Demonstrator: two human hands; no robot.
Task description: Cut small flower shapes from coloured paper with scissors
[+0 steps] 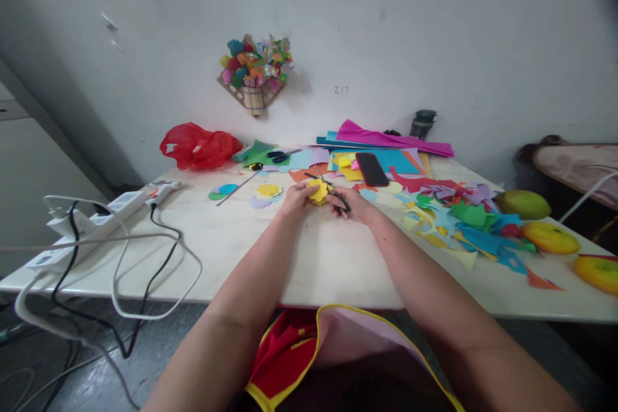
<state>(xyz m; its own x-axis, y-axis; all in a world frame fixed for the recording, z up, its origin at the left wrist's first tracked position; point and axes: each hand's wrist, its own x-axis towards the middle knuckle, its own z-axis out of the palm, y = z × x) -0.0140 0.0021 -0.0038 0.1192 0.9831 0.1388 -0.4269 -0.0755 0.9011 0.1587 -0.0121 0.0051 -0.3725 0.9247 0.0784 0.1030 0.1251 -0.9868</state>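
Over the middle of the white table, my left hand [300, 195] pinches a yellow paper flower [317, 192] with a scalloped edge. My right hand [351, 203] is closed round the dark handles of a pair of scissors [342, 201], whose blades lie beside the flower's right edge. Whether the blades touch the paper I cannot tell. Left of my hands lie a cut yellow paper flower [269, 190] on pale lilac paper and a few round paper pieces [224, 190] in green and blue. Behind my hands, a dark phone [371, 169] rests on coloured sheets.
Paper scraps [463, 219] cover the table's right side, near several mangoes [550, 237]. A second pair of scissors [284, 155] and a red plastic bag [199, 145] lie at the back. A power strip [96, 225] with loose cables stands left. Paper flowers [255, 64] hang on the wall.
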